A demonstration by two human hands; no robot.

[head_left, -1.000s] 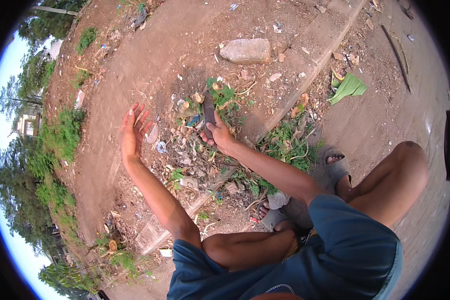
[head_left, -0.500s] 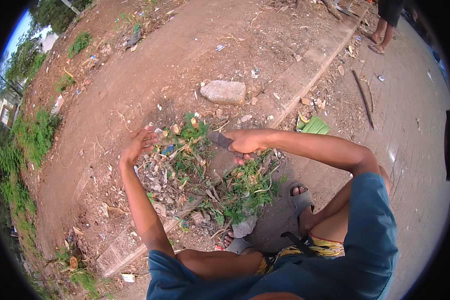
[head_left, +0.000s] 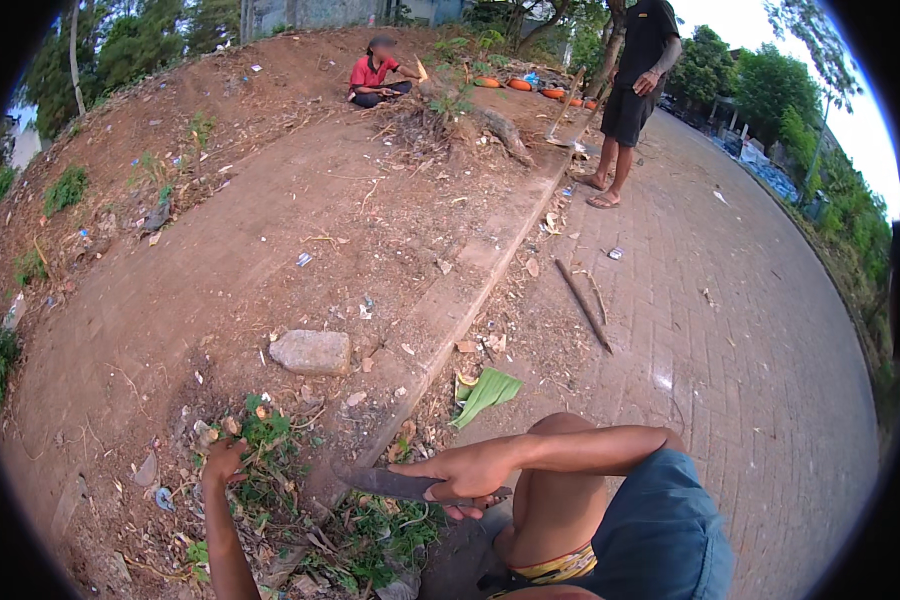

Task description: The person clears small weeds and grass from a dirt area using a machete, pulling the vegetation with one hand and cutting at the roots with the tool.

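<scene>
Dirt ground (head_left: pixel 170 270) beyond fingers. Right hand (head_left: pixel 470 472): fingers clamped on dark blade (head_left: pixel 390 484). Left hand (head_left: pixel 226 460): fingers at cut stems (head_left: pixel 206 433), grip cannot be told; leaves (head_left: pixel 270 440) just right.

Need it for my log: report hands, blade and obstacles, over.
Right hand gripping dark blade, blade extending left. Left hand at cut branch stubs, grip unclear. Green leaves between hands.
</scene>
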